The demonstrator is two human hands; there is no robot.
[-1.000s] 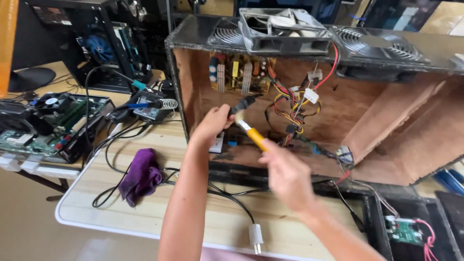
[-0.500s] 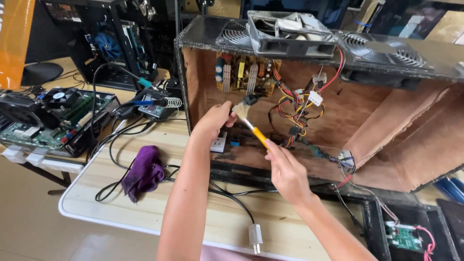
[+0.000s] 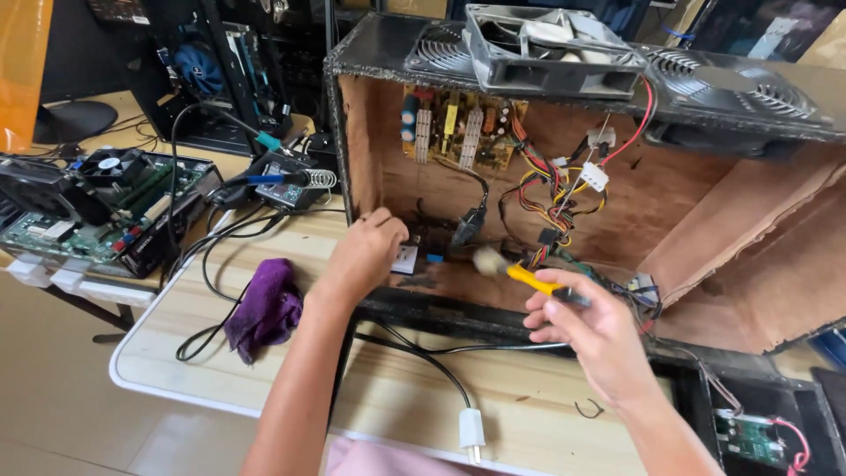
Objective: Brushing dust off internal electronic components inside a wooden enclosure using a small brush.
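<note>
The big rusty computer case [image 3: 740,264] lies on its side across the upper right of the frame, open toward the camera, and against the views from a second ago it fills more of the picture now, the head having leaned in closer. Loose on top of it sits a grey case fan [image 3: 551,44], and inside at upper centre the yellow-green power supply board [image 3: 458,132] with its bundle of coloured wires [image 3: 555,198] hangs just where it did. Under it all runs the pale wooden table [image 3: 397,397], with a green motherboard [image 3: 88,220] at the left edge and a purple cloth [image 3: 264,304] at lower left, both unmoved. Here is the change: the left hand [image 3: 366,256], up by the wires a moment back, has dropped to the case floor at centre, fingers curled down over a small white block [image 3: 405,258] there; whether it pinches it or merely steadies it I cannot tell. The right hand [image 3: 586,330] has pulled lower and to the right, fingers closed around the handle of a yellow-handled brush [image 3: 515,275], its pale bristle head now pointing left at the floor of the case just beside that block. So the sweeping has shifted from the wiring down to the bottom panel. A white plug [image 3: 471,432] lies at bottom centre.
</note>
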